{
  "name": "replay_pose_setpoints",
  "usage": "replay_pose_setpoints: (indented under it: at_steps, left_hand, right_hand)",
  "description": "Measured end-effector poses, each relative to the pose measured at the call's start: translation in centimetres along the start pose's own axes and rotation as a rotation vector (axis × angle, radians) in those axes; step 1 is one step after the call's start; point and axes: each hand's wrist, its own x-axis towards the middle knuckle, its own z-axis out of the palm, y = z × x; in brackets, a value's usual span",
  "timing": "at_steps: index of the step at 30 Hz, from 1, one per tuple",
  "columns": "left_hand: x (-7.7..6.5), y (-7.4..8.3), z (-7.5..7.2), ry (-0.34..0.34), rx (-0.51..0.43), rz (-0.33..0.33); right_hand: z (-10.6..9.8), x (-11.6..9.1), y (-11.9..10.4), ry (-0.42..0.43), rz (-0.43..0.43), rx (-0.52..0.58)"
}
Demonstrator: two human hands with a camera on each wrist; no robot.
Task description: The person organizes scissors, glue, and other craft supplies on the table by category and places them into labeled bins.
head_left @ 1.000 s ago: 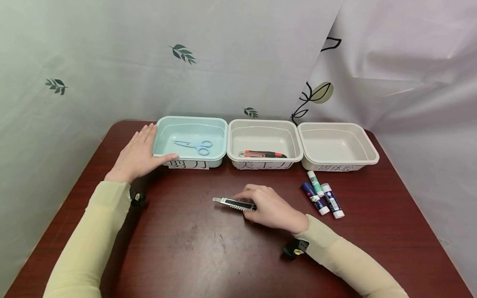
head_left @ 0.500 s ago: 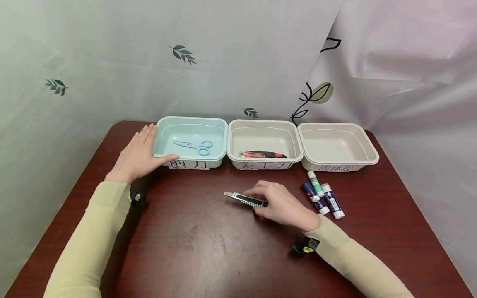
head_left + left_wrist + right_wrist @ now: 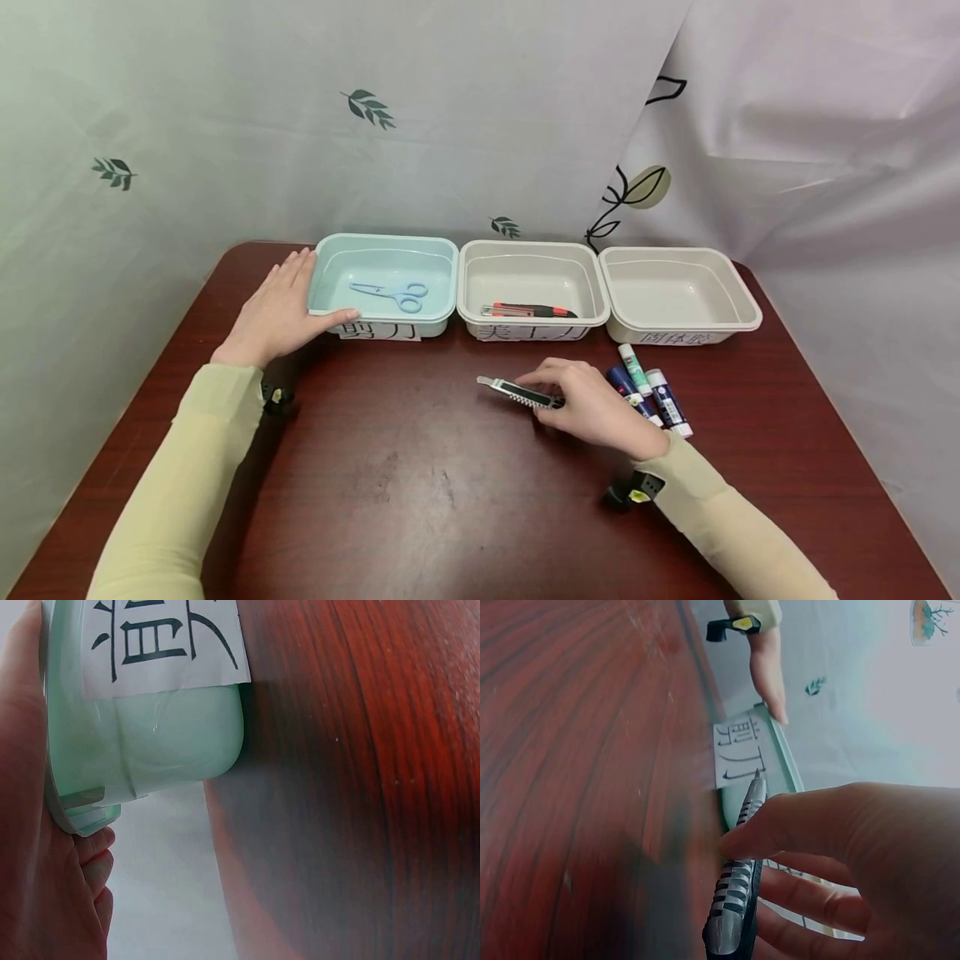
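My right hand (image 3: 588, 406) pinches a silver and black utility knife (image 3: 521, 393) above the table, its tip pointing left. In the right wrist view the thumb lies against the ridged side of the utility knife (image 3: 735, 900). At the far left my left hand (image 3: 273, 312) rests on the corner of the blue-green bin (image 3: 442, 320), fingers straight along its side and thumb on the front rim. Light blue scissors (image 3: 390, 292) lie inside that bin. The middle beige bin (image 3: 536, 250) holds a red and black utility knife (image 3: 528, 311).
Another beige bin (image 3: 678, 292) stands at the right end of the row. Several glue sticks lie before it: a green one (image 3: 634, 369), a dark blue one (image 3: 621, 382) partly behind my right hand, and a white-capped one (image 3: 669, 402). Paper labels are on the bin fronts.
My right hand has moved right and slightly away from me with the silver and black utility knife, coming closer to the glue sticks. The left hand stays on the blue-green bin.
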Motion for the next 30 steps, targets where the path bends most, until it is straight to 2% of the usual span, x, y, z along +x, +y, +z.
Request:
replay_pose_setpoints:
  at_steps: [13, 30]
  left_hand:
    - [0.1, 0.1, 0.0, 0.0, -0.003, -0.006]
    - [0.0, 0.0, 0.2, 0.001, -0.007, -0.011]
  right_hand:
    - [-0.4, -0.5, 0.9, 0.019, 0.02, 0.046]
    - [-3.0, -1.0, 1.4, 0.126, 0.031, -0.001]
